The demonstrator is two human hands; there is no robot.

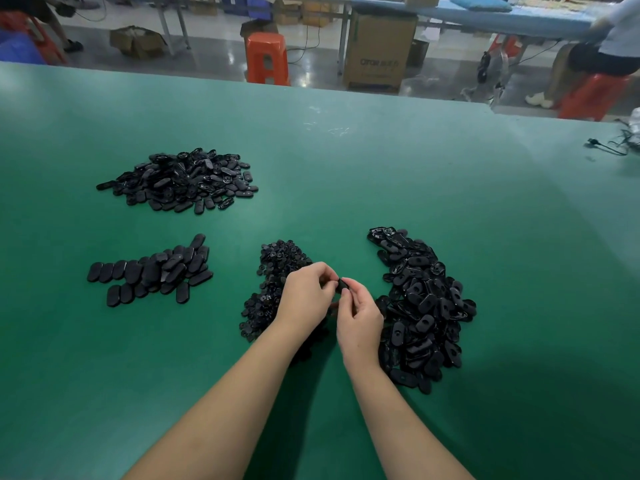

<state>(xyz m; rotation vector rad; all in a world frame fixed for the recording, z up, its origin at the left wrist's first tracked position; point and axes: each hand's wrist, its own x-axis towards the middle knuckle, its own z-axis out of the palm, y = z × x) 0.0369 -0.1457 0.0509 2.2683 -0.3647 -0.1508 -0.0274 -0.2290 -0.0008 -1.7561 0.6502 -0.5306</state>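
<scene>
My left hand [304, 296] and my right hand [358, 317] meet above the green table [346, 168], both pinching one small black plastic piece [343, 284] between fingertips. Under and left of my left hand lies a pile of small round black parts [273, 268]. To the right of my right hand spreads a large pile of black oval shells [422, 306], some with a hole in them. At the left, flat black oval pieces [152, 271] lie in loose rows. A further heap of black oval parts [183, 180] sits at the far left.
Beyond the table's far edge stand an orange stool [266, 58], a cardboard box [379, 51] and blue benches. A person sits on a red stool [592, 95] at the far right. A black cable [606, 145] lies at the table's right edge.
</scene>
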